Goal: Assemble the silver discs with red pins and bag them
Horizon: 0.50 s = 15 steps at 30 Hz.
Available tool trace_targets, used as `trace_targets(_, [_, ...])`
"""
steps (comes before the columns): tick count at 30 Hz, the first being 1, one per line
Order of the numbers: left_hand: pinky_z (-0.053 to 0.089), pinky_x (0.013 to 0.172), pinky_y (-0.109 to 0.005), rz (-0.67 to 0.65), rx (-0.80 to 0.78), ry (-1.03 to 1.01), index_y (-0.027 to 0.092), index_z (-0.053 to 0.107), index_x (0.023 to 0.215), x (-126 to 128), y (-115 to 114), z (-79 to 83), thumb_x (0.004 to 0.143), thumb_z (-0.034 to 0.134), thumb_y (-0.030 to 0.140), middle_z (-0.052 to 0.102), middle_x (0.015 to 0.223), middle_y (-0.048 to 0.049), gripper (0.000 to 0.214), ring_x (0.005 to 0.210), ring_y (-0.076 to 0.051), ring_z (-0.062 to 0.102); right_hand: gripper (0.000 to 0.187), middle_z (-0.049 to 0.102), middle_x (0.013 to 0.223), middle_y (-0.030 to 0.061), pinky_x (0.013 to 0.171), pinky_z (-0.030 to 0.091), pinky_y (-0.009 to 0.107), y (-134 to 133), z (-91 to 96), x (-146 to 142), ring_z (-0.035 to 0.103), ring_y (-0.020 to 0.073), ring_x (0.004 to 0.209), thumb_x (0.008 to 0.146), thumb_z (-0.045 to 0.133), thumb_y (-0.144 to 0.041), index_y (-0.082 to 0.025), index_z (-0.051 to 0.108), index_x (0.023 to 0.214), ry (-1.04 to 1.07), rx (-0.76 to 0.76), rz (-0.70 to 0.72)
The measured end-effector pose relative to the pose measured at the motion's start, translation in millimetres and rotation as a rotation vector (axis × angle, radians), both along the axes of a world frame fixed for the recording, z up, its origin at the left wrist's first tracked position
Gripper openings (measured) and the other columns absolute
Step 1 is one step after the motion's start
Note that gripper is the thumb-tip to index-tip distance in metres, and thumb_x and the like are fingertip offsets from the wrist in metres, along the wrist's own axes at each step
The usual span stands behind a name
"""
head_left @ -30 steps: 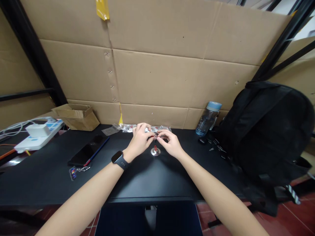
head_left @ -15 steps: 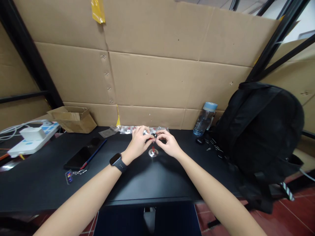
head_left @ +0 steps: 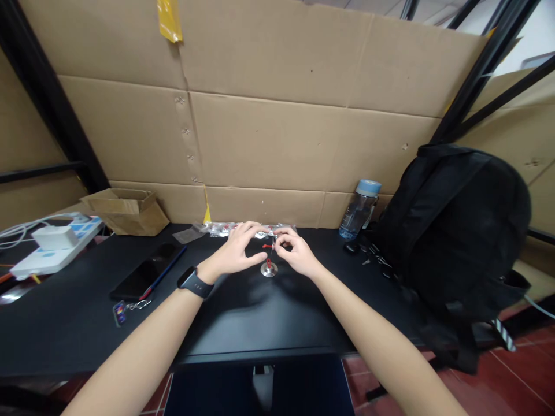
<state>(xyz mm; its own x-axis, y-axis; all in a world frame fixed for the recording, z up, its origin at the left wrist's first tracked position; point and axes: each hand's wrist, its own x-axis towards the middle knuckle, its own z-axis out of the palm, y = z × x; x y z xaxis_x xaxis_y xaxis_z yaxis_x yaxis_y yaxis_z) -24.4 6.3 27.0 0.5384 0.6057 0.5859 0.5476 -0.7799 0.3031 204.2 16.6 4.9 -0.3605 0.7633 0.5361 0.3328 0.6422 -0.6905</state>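
Observation:
My right hand [head_left: 296,253] is closed in a pinch on a small thin metal disc [head_left: 273,245], seen nearly edge-on. From its left side sticks out a short red piece [head_left: 266,247], perhaps a cord loop. My left hand [head_left: 237,248], with a dark smartwatch at the wrist, is open just left of it, thumb and fingers apart around the red piece and holding nothing. Below, on the black table, lies a shiny round metal disc [head_left: 269,271] with a red loop standing up at its centre. Where the fingers overlap, details are too small to make out.
Clear plastic packets [head_left: 223,229] lie along the cardboard wall behind my hands. To the left are a phone [head_left: 145,271], a pen, a keychain [head_left: 120,312], a paper bag [head_left: 130,214] and a power strip. A water bottle [head_left: 358,211], keys and a black backpack [head_left: 459,242] stand right.
My left hand has let go of the red piece and drawn back to the left, its fingers opening. The right hand keeps its pinch on the small disc in nearly the same place.

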Motion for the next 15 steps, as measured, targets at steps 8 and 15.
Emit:
trace_targets(8, [0.04,0.108,-0.046,-0.043,-0.1,-0.11,0.029,0.063,0.118,12,7,-18.7,0.075,0.081,0.045,0.055,0.129,-0.0082,0.05,0.123,-0.029,0.052,0.006,0.059,0.125,0.0077,0.093,0.044,0.037,0,-1.7,-2,0.055,0.0245,0.121,0.082,0.064,-0.023,-0.02,0.068,0.079,-0.03,-0.048,0.022])
trace_targets(15, [0.042,0.105,-0.044,-0.031,-0.064,-0.138,0.026,0.063,0.113,7,10,-15.8,0.075,0.081,0.041,0.059,0.121,-0.0063,0.044,0.117,-0.027,0.055,0.004,0.057,0.127,0.0074,0.096,0.043,0.037,3,-0.4,4,0.054,0.0246,0.123,0.081,0.065,-0.021,-0.02,0.067,0.077,-0.061,-0.031,0.012])
